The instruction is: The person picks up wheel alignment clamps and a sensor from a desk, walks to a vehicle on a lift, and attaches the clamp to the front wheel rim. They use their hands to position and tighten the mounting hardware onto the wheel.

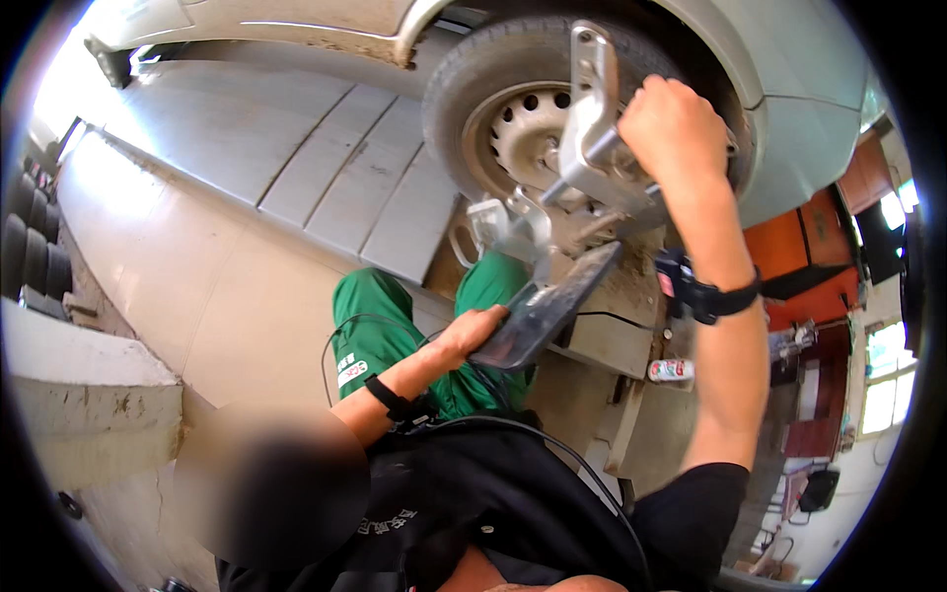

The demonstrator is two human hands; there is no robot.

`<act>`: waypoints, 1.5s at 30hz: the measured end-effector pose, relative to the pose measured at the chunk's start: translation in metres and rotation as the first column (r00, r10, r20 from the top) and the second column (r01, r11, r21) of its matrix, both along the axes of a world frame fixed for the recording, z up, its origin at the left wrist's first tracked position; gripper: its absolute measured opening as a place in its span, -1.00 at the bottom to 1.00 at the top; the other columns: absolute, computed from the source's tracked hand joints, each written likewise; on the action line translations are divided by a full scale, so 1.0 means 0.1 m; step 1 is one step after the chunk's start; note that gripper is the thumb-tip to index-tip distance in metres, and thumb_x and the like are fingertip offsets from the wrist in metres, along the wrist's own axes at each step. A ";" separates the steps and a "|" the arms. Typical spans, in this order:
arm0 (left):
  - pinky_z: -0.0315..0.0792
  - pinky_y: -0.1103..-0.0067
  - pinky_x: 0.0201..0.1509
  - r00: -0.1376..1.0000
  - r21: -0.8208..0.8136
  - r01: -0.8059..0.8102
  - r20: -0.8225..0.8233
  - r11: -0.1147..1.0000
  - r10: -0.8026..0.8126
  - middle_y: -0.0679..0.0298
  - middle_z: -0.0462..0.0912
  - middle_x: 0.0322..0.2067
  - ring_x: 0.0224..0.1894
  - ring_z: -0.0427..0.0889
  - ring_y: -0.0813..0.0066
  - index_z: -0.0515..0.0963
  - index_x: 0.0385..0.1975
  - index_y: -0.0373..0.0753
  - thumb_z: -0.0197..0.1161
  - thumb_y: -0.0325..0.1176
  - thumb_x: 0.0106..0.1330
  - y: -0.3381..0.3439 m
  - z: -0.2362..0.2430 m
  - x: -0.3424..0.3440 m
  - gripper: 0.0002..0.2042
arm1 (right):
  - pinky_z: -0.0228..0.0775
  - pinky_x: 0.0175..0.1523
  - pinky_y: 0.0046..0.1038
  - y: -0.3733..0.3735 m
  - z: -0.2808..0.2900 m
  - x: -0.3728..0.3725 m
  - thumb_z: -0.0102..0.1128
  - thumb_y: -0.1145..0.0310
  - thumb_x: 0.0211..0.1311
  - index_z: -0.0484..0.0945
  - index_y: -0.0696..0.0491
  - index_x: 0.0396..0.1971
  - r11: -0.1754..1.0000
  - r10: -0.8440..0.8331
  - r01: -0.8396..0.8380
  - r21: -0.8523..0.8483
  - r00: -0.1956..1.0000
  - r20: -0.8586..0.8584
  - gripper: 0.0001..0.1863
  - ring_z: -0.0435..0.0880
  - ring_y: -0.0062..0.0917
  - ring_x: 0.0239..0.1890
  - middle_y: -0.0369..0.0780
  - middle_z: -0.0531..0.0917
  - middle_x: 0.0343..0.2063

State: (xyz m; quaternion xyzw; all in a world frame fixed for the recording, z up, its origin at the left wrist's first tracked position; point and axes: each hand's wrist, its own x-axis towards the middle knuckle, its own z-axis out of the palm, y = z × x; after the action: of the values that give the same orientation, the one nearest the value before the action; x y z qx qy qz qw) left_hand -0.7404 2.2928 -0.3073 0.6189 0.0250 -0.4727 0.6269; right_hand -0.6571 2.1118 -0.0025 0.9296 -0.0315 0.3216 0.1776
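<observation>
Pale tiles cover the workshop floor (197,266) at left, beside a grey platform (256,128) in the upper left of the frame. At upper centre, a metal bracket (590,109) stands before a vehicle's wheel (508,138). The person's right hand (676,128), upper right of centre, has its fingers curled closed on the bracket's right side; the part inside the fist is hidden. Near the frame's centre, the left hand (469,333) grips the lower-left end of a dark panel (543,321), which slants up toward the bracket. Right of the panel stands a can (671,370).
</observation>
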 end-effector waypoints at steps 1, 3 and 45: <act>0.52 0.50 -0.14 1.000 -0.005 0.023 0.019 1.000 -0.023 0.19 0.72 -0.22 -0.33 0.68 0.45 0.67 -0.18 -0.36 0.01 -0.05 0.45 -0.03 0.00 -0.02 -0.55 | 0.59 -0.14 -0.06 -0.10 0.05 -0.08 0.10 0.25 0.26 0.60 0.12 -0.42 0.994 0.095 -0.098 -0.045 0.994 -0.047 -0.76 0.71 0.01 -0.29 -0.03 0.70 -0.40; 0.53 0.49 -0.12 1.000 -0.056 -0.014 -0.004 0.998 0.014 0.17 0.73 -0.20 -0.30 0.69 0.44 0.67 -0.17 -0.36 0.01 -0.04 0.45 -0.03 -0.12 -0.01 -0.54 | 0.52 -0.03 -0.24 -0.09 0.31 -0.26 0.15 0.25 0.30 0.53 0.15 -0.31 0.924 0.360 -0.299 0.239 0.890 -0.280 -0.77 0.67 -0.08 -0.20 -0.05 0.66 -0.35; 0.40 0.39 0.16 0.987 0.086 0.001 0.160 0.996 -0.015 0.03 0.63 0.06 0.10 0.59 0.19 0.61 0.03 -0.36 0.04 0.20 0.33 -0.12 -0.09 -0.07 -0.34 | 0.45 -0.14 -0.14 -0.27 -0.01 -0.23 0.07 0.38 0.34 0.51 0.12 -0.31 0.878 0.455 -0.453 0.155 0.890 0.027 -0.88 0.63 -0.08 -0.21 -0.09 0.62 -0.30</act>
State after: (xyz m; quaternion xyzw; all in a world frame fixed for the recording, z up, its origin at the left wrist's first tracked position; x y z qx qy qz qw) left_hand -0.7479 2.2805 -0.3166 0.6813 -0.0075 -0.4223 0.5978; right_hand -0.6804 2.0844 -0.0037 0.9237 0.1628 0.3459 0.0235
